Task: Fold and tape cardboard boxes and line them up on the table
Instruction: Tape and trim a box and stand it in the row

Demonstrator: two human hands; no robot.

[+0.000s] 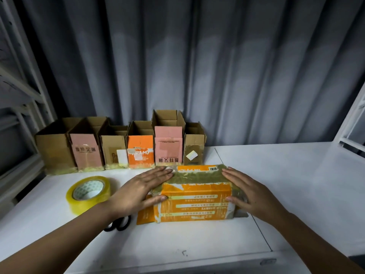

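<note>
An orange printed cardboard box [197, 198] lies on the white table [286, 184] in front of me, its top seam covered with a wide strip of tape. My left hand [138, 189] lies flat against the box's left end, fingers straight, thumb on the front face. My right hand [250, 191] presses flat on the right end in the same way. A roll of clear yellowish tape [87, 193] sits to the left of the box. Black scissors [118, 224] lie partly hidden under my left forearm.
Several upright open-topped boxes [122, 145], brown, pink and orange, stand in a row at the table's back left against a grey curtain. White shelving [17, 91] rises at the left, a white frame [353, 123] at the right. A seam [243, 200] crosses the tabletop.
</note>
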